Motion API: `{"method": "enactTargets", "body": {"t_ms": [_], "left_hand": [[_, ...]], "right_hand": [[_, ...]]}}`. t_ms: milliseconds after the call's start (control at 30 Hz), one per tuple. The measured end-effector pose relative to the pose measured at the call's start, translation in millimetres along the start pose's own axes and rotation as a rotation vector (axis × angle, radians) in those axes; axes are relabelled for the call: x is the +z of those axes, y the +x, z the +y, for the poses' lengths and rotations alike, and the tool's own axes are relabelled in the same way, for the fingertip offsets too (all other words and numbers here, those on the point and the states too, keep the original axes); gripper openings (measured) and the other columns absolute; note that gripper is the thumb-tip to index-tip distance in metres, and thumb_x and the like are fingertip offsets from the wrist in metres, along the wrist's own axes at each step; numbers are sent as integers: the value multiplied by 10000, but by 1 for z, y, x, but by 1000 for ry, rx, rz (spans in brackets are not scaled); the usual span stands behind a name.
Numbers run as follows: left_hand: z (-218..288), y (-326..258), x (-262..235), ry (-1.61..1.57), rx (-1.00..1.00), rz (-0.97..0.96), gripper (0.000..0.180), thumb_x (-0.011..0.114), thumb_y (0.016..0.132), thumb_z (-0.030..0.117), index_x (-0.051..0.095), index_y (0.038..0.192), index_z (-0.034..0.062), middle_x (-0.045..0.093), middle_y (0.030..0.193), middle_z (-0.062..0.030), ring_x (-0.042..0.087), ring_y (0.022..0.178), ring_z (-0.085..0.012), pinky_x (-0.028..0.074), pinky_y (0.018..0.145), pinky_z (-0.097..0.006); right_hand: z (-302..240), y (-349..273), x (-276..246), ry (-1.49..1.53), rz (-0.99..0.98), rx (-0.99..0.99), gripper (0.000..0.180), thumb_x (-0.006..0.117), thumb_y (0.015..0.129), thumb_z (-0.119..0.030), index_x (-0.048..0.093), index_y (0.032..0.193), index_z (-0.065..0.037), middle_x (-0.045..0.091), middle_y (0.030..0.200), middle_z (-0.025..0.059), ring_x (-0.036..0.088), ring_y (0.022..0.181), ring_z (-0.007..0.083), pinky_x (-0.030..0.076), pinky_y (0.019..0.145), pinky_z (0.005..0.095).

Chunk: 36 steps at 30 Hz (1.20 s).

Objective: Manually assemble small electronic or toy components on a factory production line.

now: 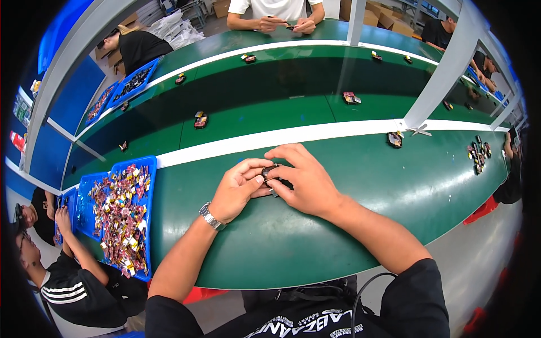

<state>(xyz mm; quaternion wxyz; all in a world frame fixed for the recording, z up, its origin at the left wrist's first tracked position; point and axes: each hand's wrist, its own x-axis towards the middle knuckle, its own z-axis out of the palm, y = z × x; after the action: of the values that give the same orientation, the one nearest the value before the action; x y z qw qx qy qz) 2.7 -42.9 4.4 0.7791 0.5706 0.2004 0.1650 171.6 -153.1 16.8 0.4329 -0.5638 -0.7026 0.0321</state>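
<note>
A small black plastic piece is held between my two hands just above the green bench top, partly covered by the fingers; its exact kind cannot be made out. My left hand, with a metal watch at the wrist, closes on it from the left, thumb and fingers pressed to it. From the right, my right hand curls over the same piece, its thumb and fingertips on the near and far sides. A small grey bit shows below the right thumb.
A blue tray heaped with small red, yellow and white pieces stands at my left. Beyond a white rail, a green conveyor carries scattered black-and-red items. A grey post rises at the right, near a black pile. Several people work around.
</note>
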Motion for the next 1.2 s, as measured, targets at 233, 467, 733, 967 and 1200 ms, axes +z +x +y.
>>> {"method": "enactTargets", "body": {"t_ms": [233, 467, 733, 967, 1200], "left_hand": [[1, 0, 0, -20, 1, -12, 327, 493, 989, 63, 470, 1309, -4, 586, 1253, -134, 607, 1130, -191, 549, 943, -338], [1, 1, -1, -33, 25, -12, 312, 496, 987, 47, 479, 1294, -4, 597, 1228, -136, 619, 1110, -197, 559, 931, -340], [-4, 1, -2, -46, 46, 11, 292, 520, 981, 50, 486, 1266, -7, 620, 1178, -138, 647, 1048, -195, 583, 885, -346], [-3, 0, 0, -43, 42, 21, 280, 517, 981, 40, 486, 1257, 3, 606, 1228, -151, 643, 1064, -200, 577, 900, -353], [-5, 0, 0, 8, 77, 53, 230, 509, 982, 30, 493, 1211, 15, 572, 1307, -184, 635, 1100, -219, 573, 915, -368]], "right_hand": [[1, -4, 7, 194, 40, 182, 98, 702, 799, -79, 713, 879, -24, 617, 1160, 93, 537, 1141, 276, 477, 928, 380], [2, -6, 8, 201, 28, 242, 158, 719, 804, -110, 744, 956, -72, 626, 1186, 82, 535, 1149, 285, 472, 951, 385], [6, -8, 9, 308, -31, 358, 142, 719, 809, -111, 757, 946, -103, 636, 1182, 83, 537, 1157, 284, 461, 973, 390], [4, -6, 12, 312, -12, 331, 152, 711, 809, -101, 753, 955, -98, 626, 1200, 85, 526, 1174, 291, 455, 983, 389], [-2, -6, 14, 211, 65, 169, 120, 711, 789, -61, 739, 905, -63, 622, 1174, 80, 512, 1180, 280, 469, 970, 385]]}}
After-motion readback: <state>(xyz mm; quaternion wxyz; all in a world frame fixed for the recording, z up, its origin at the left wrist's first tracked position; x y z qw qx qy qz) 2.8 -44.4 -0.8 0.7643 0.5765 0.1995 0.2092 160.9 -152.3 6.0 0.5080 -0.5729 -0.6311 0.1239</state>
